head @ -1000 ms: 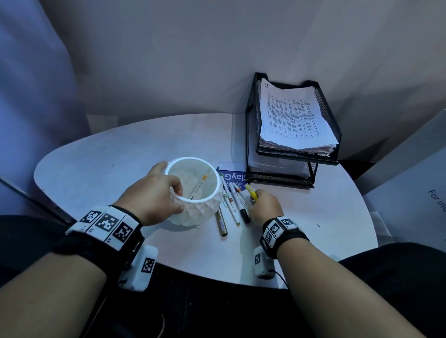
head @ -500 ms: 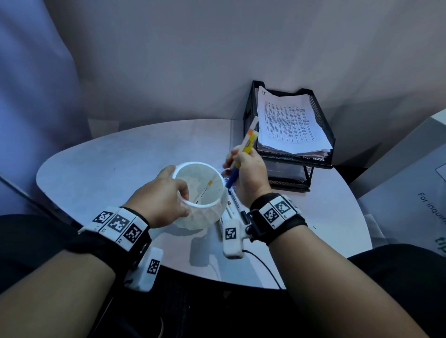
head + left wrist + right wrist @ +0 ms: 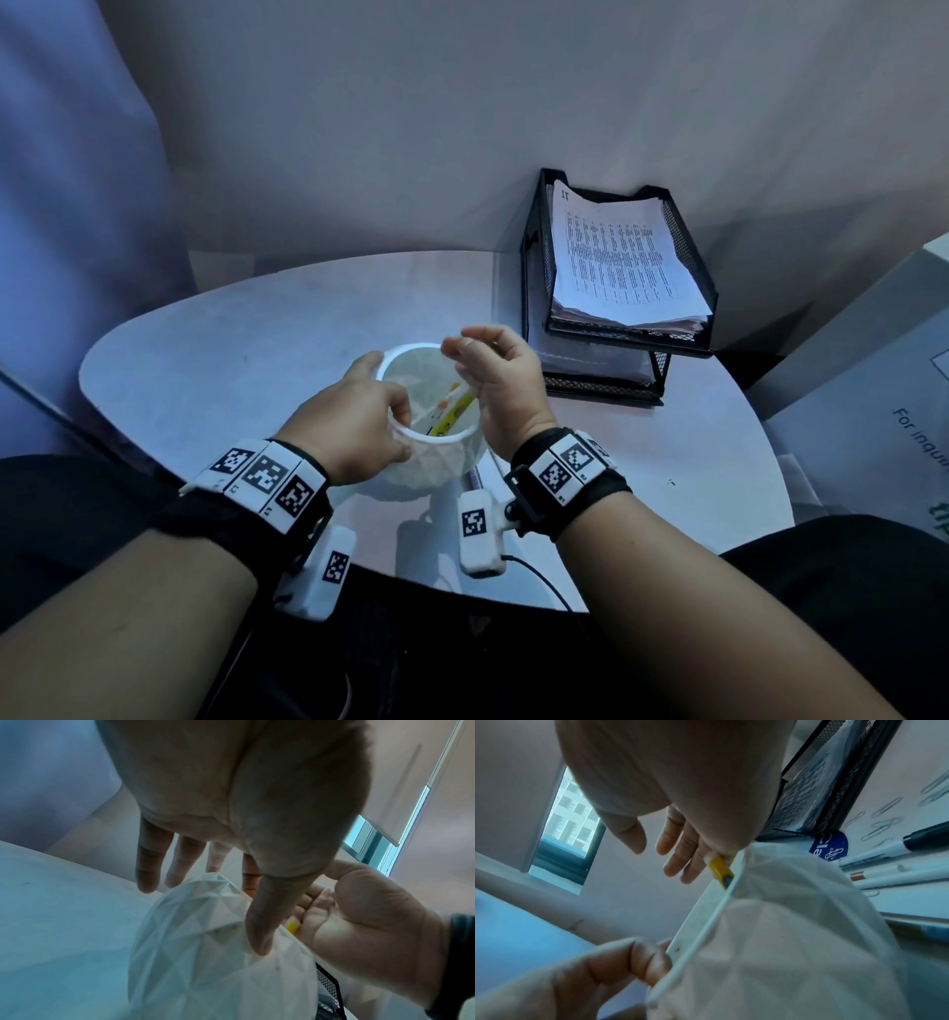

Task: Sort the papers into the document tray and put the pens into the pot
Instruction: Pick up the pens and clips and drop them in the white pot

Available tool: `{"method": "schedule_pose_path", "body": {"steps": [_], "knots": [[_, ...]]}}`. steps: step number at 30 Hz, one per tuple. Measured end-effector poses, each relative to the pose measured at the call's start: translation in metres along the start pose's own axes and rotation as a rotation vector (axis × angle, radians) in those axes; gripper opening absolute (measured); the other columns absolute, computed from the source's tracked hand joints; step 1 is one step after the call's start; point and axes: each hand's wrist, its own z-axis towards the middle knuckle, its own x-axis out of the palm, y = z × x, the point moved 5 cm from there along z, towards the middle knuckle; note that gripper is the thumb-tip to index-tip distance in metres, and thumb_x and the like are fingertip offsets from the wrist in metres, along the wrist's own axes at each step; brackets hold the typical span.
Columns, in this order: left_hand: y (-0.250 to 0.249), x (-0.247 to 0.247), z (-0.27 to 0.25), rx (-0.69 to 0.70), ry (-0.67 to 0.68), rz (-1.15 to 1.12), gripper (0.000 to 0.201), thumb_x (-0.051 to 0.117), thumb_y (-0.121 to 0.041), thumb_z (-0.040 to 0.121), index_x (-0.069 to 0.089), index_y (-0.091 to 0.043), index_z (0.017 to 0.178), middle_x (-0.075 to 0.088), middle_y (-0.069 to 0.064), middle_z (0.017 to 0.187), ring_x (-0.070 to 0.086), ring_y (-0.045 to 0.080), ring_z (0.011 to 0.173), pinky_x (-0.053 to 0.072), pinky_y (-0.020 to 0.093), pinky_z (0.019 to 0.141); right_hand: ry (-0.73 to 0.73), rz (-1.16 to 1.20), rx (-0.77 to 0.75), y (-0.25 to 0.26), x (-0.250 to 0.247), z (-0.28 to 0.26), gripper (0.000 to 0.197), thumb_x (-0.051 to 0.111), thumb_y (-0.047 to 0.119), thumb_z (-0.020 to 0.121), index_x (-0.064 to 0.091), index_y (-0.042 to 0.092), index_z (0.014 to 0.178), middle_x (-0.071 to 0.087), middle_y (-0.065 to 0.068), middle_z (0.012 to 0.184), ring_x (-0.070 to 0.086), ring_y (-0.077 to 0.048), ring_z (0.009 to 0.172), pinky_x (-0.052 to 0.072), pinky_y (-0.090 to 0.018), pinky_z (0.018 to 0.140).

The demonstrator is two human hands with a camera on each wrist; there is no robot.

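Observation:
A white faceted pot (image 3: 436,462) stands near the table's front edge. My left hand (image 3: 385,388) grips its rim, thumb on the near side and fingers behind. My right hand (image 3: 462,354) hovers over the pot's mouth with relaxed, spread fingers. A yellow pen (image 3: 454,416) and a white pen (image 3: 452,398) slant down inside the pot just under the palm. The yellow pen (image 3: 720,869) shows at the rim beside the heel of that hand. Printed papers (image 3: 616,267) lie in the top tier of the black mesh document tray (image 3: 534,267).
Several more pens (image 3: 885,852) lie on the table right of the pot, beside loose paper clips (image 3: 883,809) and a blue label (image 3: 830,845). One pen (image 3: 475,478) peeks out under my right wrist. A white box (image 3: 873,437) stands off the table's right.
My right hand lifted pens from the table, carried them over the pot and opened, so they now slant inside it. My left hand kept hold of the pot.

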Motion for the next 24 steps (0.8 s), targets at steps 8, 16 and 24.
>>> {"method": "schedule_pose_path", "body": {"steps": [8,16,24], "knots": [[0.014,-0.015,0.003,-0.043,-0.076,-0.062,0.021,0.083,-0.032,0.077,0.069,-0.029,0.093,0.027,-0.003,0.158,0.055,0.024,0.126,0.046,0.033,0.097,-0.355,-0.618,0.058,-0.014,-0.105,0.029,0.015,0.063,0.010,0.092,0.073,0.022,0.089,0.074,0.000,0.094,0.070,-0.022,0.089,0.062,-0.037,0.083],[0.025,-0.018,0.006,-0.083,-0.081,-0.089,0.019,0.083,-0.032,0.076,0.068,-0.031,0.086,0.022,-0.004,0.164,0.052,0.025,0.131,0.044,0.033,0.099,-0.213,-1.162,0.219,-0.067,-0.133,0.022,0.031,0.068,0.012,0.088,0.070,0.019,0.118,0.072,-0.003,0.110,0.067,-0.020,0.094,0.051,-0.023,0.078],[0.026,-0.014,0.008,-0.090,-0.068,-0.082,0.021,0.085,-0.031,0.074,0.068,-0.031,0.086,0.024,-0.004,0.162,0.050,0.025,0.134,0.044,0.035,0.102,-0.167,-1.272,0.203,-0.067,-0.128,0.024,0.044,0.061,0.007,0.084,0.059,0.020,0.126,0.069,-0.007,0.106,0.066,-0.025,0.090,0.051,-0.029,0.070]]}}
